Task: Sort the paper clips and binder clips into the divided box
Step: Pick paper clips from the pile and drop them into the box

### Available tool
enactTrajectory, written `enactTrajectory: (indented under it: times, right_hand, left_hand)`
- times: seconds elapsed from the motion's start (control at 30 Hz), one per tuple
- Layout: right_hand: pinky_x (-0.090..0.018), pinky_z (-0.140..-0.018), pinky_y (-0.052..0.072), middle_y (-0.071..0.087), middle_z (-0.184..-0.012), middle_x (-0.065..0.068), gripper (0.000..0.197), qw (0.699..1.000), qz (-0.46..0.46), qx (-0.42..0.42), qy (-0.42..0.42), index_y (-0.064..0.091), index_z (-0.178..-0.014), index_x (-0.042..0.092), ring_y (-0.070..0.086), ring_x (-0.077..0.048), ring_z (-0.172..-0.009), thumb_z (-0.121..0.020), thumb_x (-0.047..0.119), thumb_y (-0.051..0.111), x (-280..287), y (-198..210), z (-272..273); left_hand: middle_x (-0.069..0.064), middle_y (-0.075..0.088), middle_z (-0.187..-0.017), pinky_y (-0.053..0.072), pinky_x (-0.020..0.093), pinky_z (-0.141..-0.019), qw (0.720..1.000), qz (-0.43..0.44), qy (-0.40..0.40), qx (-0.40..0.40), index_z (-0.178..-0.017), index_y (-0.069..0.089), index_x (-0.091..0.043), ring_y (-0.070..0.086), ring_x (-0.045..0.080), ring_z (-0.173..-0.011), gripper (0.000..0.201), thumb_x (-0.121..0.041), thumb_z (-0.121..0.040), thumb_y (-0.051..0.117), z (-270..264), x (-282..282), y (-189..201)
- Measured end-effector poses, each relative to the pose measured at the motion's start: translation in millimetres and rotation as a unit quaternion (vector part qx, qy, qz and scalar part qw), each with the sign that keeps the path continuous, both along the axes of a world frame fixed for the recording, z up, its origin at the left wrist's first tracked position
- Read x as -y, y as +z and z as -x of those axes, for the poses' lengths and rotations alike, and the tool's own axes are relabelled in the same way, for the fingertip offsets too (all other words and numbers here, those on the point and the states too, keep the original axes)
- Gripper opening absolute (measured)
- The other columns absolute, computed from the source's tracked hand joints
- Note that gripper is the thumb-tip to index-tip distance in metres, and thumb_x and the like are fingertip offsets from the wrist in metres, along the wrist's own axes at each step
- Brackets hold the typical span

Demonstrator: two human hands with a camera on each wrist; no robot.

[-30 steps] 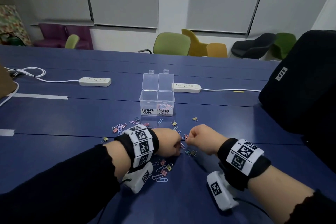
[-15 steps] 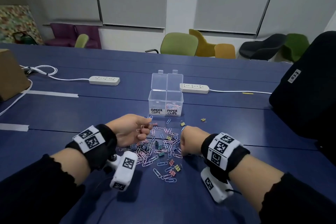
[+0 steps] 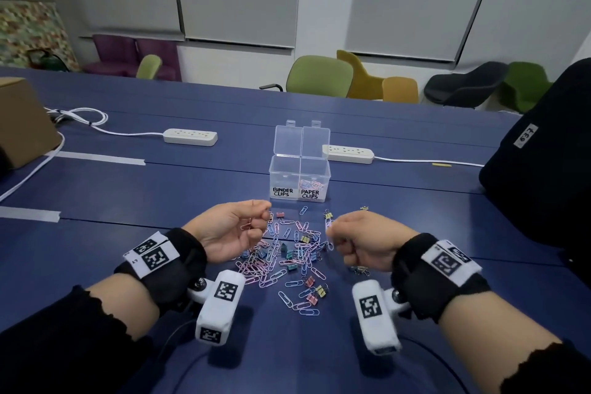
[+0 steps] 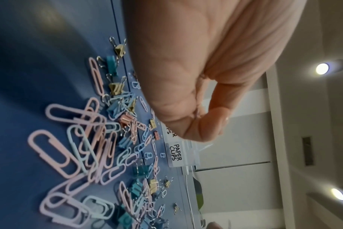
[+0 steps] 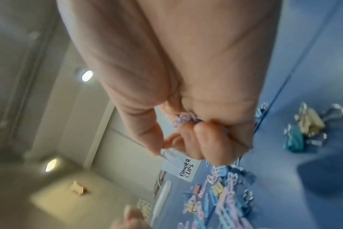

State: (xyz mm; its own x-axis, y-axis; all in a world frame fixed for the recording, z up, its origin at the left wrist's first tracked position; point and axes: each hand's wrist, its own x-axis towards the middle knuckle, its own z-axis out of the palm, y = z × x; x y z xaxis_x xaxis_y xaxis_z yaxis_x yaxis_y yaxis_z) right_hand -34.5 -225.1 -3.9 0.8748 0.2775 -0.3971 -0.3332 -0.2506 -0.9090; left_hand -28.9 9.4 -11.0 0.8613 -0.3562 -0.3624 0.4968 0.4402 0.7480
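Observation:
A clear divided box [image 3: 299, 169] stands open, labelled BINDER CLIPS on the left and PAPER CLIPS on the right. The right compartment holds a few paper clips; the left looks empty. In front of it lies a mixed pile of pastel paper clips and small binder clips [image 3: 287, 257]. My left hand [image 3: 263, 212] hovers at the pile's left, palm turned up, fingers curled round pink paper clips [image 3: 246, 226]. At the pile's right, my right hand [image 3: 331, 230] is a fist holding pale paper clips [image 5: 183, 119], and thumb and finger pinch one more [image 5: 170, 155].
Two white power strips [image 3: 190, 136] [image 3: 348, 153] lie behind the box. A cardboard box [image 3: 22, 125] sits at the far left and a black bag [image 3: 540, 169] at the right. Grey tape strips [image 3: 99, 157] mark the blue table. Chairs line the far edge.
Both fists were together over the pile. The left hand has swung left and turned palm up with clips; the right hand has drawn back to the right, uncovering the pile.

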Motion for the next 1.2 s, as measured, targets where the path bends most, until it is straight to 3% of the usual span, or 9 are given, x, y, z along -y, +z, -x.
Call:
enactTrajectory:
  times: [0.17,0.3,0.37,0.53,0.63,0.77,0.9,1.03,1.2]
  right_hand:
    - [-0.017,-0.038,0.028,0.048,-0.069,-0.007,0.021,0.965,-0.239,-0.070,-0.081,0.046,-0.076,0.009,0.038,-0.009,-0.044,-0.093,-0.002,0.041,-1,-1,-1]
    - [-0.016,-0.036,0.027,0.049,-0.064,-0.003,0.019,0.945,-0.296,-0.095,-0.098,0.048,-0.079,0.010,0.039,-0.009,-0.044,-0.094,0.001,0.040,-8,-3,-3]
    - [-0.016,-0.038,0.027,0.048,-0.062,-0.002,0.020,0.938,-0.319,-0.094,-0.097,0.051,-0.084,0.009,0.039,-0.009,-0.045,-0.093,-0.001,0.037,-13,-4,-4]
    - [-0.020,-0.040,0.032,0.046,-0.064,-0.005,0.015,0.922,-0.363,-0.113,-0.071,0.054,-0.081,0.006,0.045,-0.014,-0.049,-0.080,0.006,0.039,-25,1,-8]
    - [-0.019,-0.039,0.029,0.045,-0.064,-0.004,0.027,0.949,-0.293,-0.110,-0.044,0.049,-0.067,0.010,0.043,-0.013,-0.050,-0.091,0.023,0.044,-36,1,-10]
    - [-0.016,-0.033,0.023,0.039,-0.056,0.002,0.036,0.998,0.038,0.021,0.040,0.047,-0.065,0.017,0.031,-0.007,-0.040,-0.099,0.030,0.042,-59,3,-7]
    - [-0.018,-0.058,0.044,0.059,-0.075,-0.002,0.020,0.859,0.381,0.227,0.255,0.065,-0.080,0.016,0.051,-0.015,-0.064,-0.092,0.022,0.051,-72,9,1]
    - [-0.027,-0.072,0.042,0.065,-0.100,-0.007,0.012,0.785,0.455,0.287,0.308,0.061,-0.096,0.014,0.058,-0.025,-0.092,-0.084,0.015,0.062,-84,4,8]
    - [-0.027,-0.073,0.043,0.067,-0.108,-0.008,0.026,0.758,0.486,0.287,0.327,0.063,-0.107,0.013,0.061,-0.027,-0.101,-0.082,0.015,0.067,-88,1,5]
  left_hand:
    - [0.002,0.047,-0.067,0.031,0.017,-0.037,0.999,-0.027,-0.017,-0.033,-0.079,0.053,-0.008,0.041,0.011,-0.048,0.003,-0.010,-0.076,0.054,0,-11,6]
    - [-0.005,0.026,-0.057,0.012,0.016,-0.036,0.971,-0.235,-0.032,0.035,-0.061,0.048,-0.017,0.020,0.007,-0.041,0.031,-0.026,-0.088,0.061,3,-16,3]
    - [-0.004,0.028,-0.053,0.015,0.017,-0.038,0.906,-0.391,-0.084,0.141,-0.057,0.053,-0.016,0.021,0.009,-0.042,0.034,-0.027,-0.086,0.067,9,-16,5]
    - [-0.013,0.048,-0.052,0.033,0.015,-0.050,0.645,-0.658,-0.223,0.319,-0.086,0.070,-0.017,0.045,-0.001,-0.049,0.025,-0.034,-0.071,0.080,20,-13,12]
    - [-0.012,0.050,-0.069,0.040,0.024,-0.061,0.569,-0.710,-0.242,0.335,-0.091,0.068,-0.024,0.050,0.007,-0.068,0.034,-0.040,-0.065,0.082,19,-8,6]
    - [-0.012,0.051,-0.067,0.038,0.023,-0.063,0.536,-0.725,-0.256,0.349,-0.084,0.069,-0.025,0.049,0.008,-0.068,0.020,-0.033,-0.068,0.078,13,-3,0]
    - [-0.015,0.049,-0.059,0.037,0.020,-0.062,0.524,-0.725,-0.261,0.361,-0.082,0.072,-0.023,0.048,0.007,-0.062,0.008,-0.022,-0.074,0.071,10,-1,1]
    - [-0.011,0.054,-0.064,0.037,0.022,-0.064,0.515,-0.729,-0.265,0.364,-0.086,0.071,-0.022,0.050,0.015,-0.069,0.011,-0.018,-0.079,0.063,8,-2,-3]
    - [0.001,0.071,-0.092,0.041,0.022,-0.068,0.541,-0.723,-0.273,0.331,-0.088,0.071,-0.020,0.055,0.017,-0.076,0.019,-0.013,-0.082,0.054,7,-6,-4]
